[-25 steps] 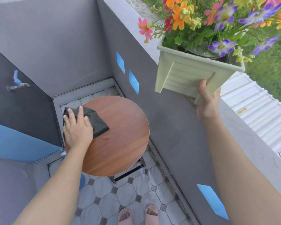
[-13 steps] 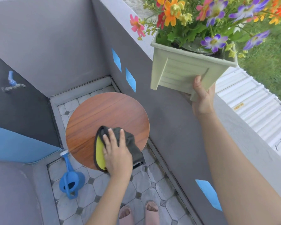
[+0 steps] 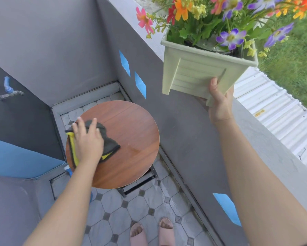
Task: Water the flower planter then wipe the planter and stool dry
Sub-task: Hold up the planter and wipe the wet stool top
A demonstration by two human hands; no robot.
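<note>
A pale green square planter [image 3: 193,71] full of coloured flowers [image 3: 225,16] is held up in the air beside the balcony wall. My right hand [image 3: 219,102] grips its lower corner from below, thumb on the front face. A round wooden stool [image 3: 131,139] stands on the tiled floor below. My left hand [image 3: 88,139] presses flat on a dark grey and yellow cloth [image 3: 110,146] at the stool's left side. A faint damp streak shows on the wood right of the cloth.
Grey balcony walls [image 3: 184,125] with blue diamond marks enclose the corner. A tap [image 3: 8,90] sticks out of the left wall. A blue watering can [image 3: 70,172] is mostly hidden behind my left arm. My feet in pink slippers [image 3: 151,231] stand on the tiles.
My left hand slid the cloth from the stool's front edge up to its left side. The planter stays held up in my right hand.
</note>
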